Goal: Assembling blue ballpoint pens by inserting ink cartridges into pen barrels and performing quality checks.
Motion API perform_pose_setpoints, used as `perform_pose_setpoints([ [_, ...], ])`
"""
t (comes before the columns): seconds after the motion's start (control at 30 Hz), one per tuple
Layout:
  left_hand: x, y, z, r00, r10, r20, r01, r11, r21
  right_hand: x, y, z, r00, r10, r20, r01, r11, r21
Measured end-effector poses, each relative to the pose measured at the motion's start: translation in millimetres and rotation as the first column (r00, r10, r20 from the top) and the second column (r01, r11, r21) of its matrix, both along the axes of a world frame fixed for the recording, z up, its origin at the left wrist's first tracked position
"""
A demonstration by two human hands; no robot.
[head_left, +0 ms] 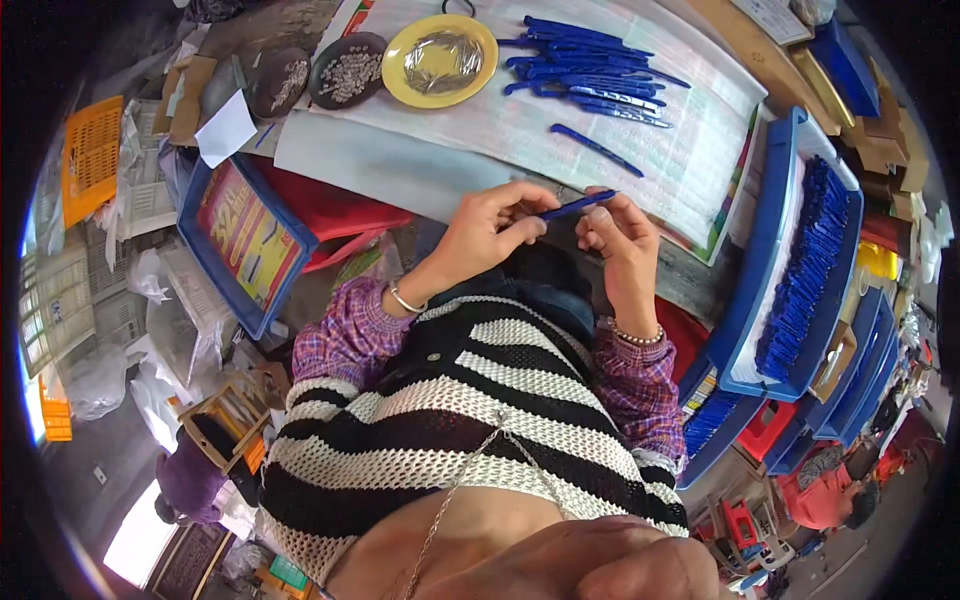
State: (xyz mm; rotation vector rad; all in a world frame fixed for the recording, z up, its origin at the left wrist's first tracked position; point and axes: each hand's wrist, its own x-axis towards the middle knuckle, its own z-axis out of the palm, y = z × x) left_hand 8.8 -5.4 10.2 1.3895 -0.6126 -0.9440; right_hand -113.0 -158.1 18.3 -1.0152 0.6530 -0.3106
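Note:
My left hand (505, 226) and my right hand (622, 238) hold a slim blue plastic stick (577, 205) between them. Each pinches one end, just over the table's near edge. What the left fingertips do underneath is partly hidden. Beyond my hands a single blue stick (597, 150) lies slanted on the white table sheet (480, 125). Farther back is a loose pile of similar blue sticks (590, 70), a few with silvery or white strips along them. A yellow plate (402, 88) of thin metal pieces stands to the left of that pile.
Two dark bowls (322, 88) (259, 92) with small metal parts sit left of the plate. A blue crate (743, 350) of blue sticks is at my right, an advert-lined blue tray (268, 315) at my left. Other people (822, 495) (190, 485) are in the background.

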Motion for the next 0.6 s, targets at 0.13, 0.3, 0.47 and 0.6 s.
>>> perform_pose_setpoints([
  [0.13, -2.3, -5.1, 7.3, 0.991, -0.059, -0.124, 0.054, 0.998, -0.039, -4.2, 3.3, 0.5, 0.998, 0.064, 0.009, -0.064, 0.998, -0.007],
  [0.3, -3.2, -2.0, 10.2, 0.955, -0.087, -0.283, 0.055, 0.991, -0.12, -11.8, -4.2, -7.5, 0.997, -0.072, 0.038, 0.064, 0.983, 0.171],
  [0.47, -8.1, 2.0, 7.8, 0.975, -0.009, -0.224, -0.021, 0.991, -0.132, -17.3, -4.5, -6.8, 0.993, -0.117, 0.017, 0.11, 0.968, 0.226],
  [0.6, -7.6, 1.3, 9.1, 0.978, 0.048, -0.201, -0.074, 0.99, -0.122, -21.9, -3.3, -9.3, 0.993, -0.115, 0.02, 0.106, 0.96, 0.259],
])
